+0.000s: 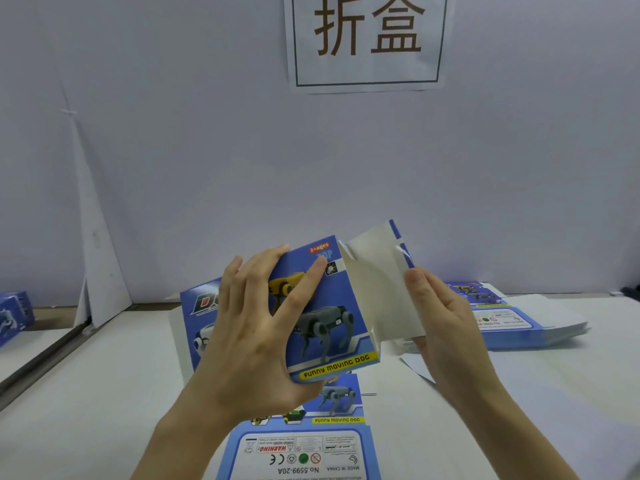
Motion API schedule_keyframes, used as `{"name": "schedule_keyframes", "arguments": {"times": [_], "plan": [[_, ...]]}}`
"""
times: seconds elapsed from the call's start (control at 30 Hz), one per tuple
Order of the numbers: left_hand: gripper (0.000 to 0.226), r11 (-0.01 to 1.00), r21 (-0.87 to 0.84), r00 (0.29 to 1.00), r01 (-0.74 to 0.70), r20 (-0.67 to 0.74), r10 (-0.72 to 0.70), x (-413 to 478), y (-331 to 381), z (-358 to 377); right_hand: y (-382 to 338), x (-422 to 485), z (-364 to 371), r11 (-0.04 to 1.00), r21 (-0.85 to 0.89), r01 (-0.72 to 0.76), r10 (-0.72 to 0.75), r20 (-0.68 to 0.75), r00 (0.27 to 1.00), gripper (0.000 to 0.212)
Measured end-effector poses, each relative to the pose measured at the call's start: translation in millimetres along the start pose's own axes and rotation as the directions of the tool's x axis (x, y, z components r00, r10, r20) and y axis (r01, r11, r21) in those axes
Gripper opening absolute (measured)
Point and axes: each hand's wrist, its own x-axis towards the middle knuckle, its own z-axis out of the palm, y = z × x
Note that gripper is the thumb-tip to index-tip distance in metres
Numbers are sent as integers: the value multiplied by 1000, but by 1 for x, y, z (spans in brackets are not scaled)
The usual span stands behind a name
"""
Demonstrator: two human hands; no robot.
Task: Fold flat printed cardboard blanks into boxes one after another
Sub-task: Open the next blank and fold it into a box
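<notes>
Half-formed blue box held up over the bench, left hand gripping its printed panel, thumb across the front, right hand pinching the open white flap, flat blank lying beneath, stack of blanks at right, sign on the wall

A blue dog-printed box, partly folded with its white flap open, tilts above a flat blank.

Your left hand grips the blue box mid-frame; your right hand pinches its open white flap at the box's 3 o'clock. Flat blank on the table at 6 o'clock, blank stack at 3.
</notes>
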Motion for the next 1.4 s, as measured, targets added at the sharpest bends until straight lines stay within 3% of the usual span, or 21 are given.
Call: {"name": "schedule_keyframes", "arguments": {"times": [0.07, 0.2, 0.4, 0.53, 0.6, 0.67, 0.8, 0.9, 1.07, 1.2, 1.27, 1.33, 1.4], "plan": [[105, 1000, 31, 1000, 4, -11, -4, 0, 4, 2, 1, -5, 7, 990, -84, 109, -111, -9, 994, 26], [105, 998, 57, 1000, 1, -18, 0, 0, 11, 7, -1, -18, 23, 959, -151, 239, -226, 99, 969, 40], [104, 999, 50, 1000, 12, -15, -11, -1, 12, 5, 1, -24, 27, 974, -73, 215, -196, 206, 959, 36], [107, 998, -28, 999, 47, 5, -47, -1, 9, 0, -7, -19, 12, 917, -237, 320, -212, 391, 896, 50], [108, 992, -101, 997, 78, 19, -76, -2, 9, -4, -10, -18, 7, 926, -222, 307, -181, 451, 874, 57], [108, 988, -129, 996, 87, 21, -85, -2, 13, -4, -11, -19, 6, 921, -242, 307, -165, 470, 867, 64], [107, 983, -148, 994, 109, 12, -109, -2, 21, -1, -5, -24, 14, 786, -420, 454, -263, 437, 860, 71], [106, 978, -159, 991, 133, 36, -128, -2, 21, 0, -3, -23, 14, 760, -467, 452, -228, 460, 858, 74], [107, 995, -78, 997, 60, 42, -57, 0, 16, -4, -5, -20, 10, 939, -254, 234, -87, 481, 872, 76], [105, 1000, -17, 1000, 7, 12, -6, 1, 16, -6, 3, -25, 17, 915, -225, 335, -191, 490, 851, 63], [106, 997, 38, 997, -68, 31, 67, 0, 16, -5, 11, -31, 24, 856, -313, 412, -196, 542, 817, 58], [109, 987, 91, 989, -129, 90, 120, -1, 18, -3, 19, -37, 31, 867, -333, 370, -134, 560, 817, 69], [109, 993, 64, 989, -95, 118, 87, -1, 18, -2, 19, -34, 38, 910, -278, 307, -120, 533, 838, 72]]}}
